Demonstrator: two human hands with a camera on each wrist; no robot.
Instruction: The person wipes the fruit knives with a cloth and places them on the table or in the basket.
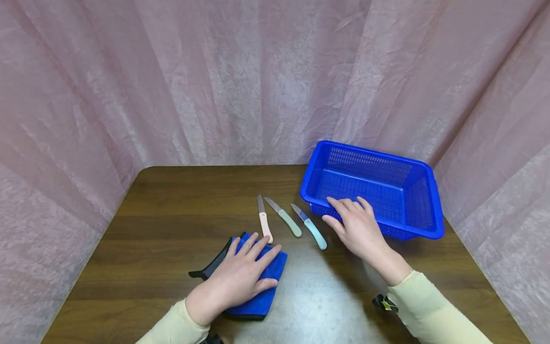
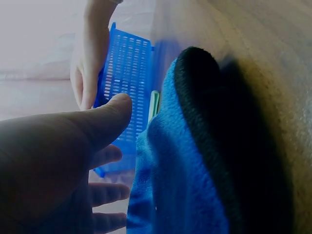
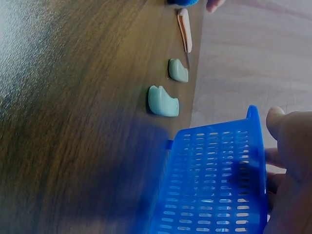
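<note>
My left hand (image 1: pixel 240 277) lies with spread fingers on a folded blue cloth (image 1: pixel 275 272) with black edging. In the left wrist view, the thumb and fingers stand over the fuzzy side of the cloth (image 2: pixel 170 161). My right hand (image 1: pixel 356 229) hovers by the near rim of a blue plastic basket (image 1: pixel 436 205), fingers relaxed and reaching over that rim. Between the hands lie three small knives, blades pointing away: one with a pale pink handle (image 1: pixel 265 227), one with a green handle (image 1: pixel 290 224) and one with a light blue handle (image 1: pixel 316 235).
A dark strap-like piece (image 1: pixel 210 267) sticks out at the left of the cloth. The wooden table (image 1: pixel 163 229) ends at pink curtains (image 1: pixel 236 95) behind and at both sides. The basket stands at the back right, and its slotted floor shows.
</note>
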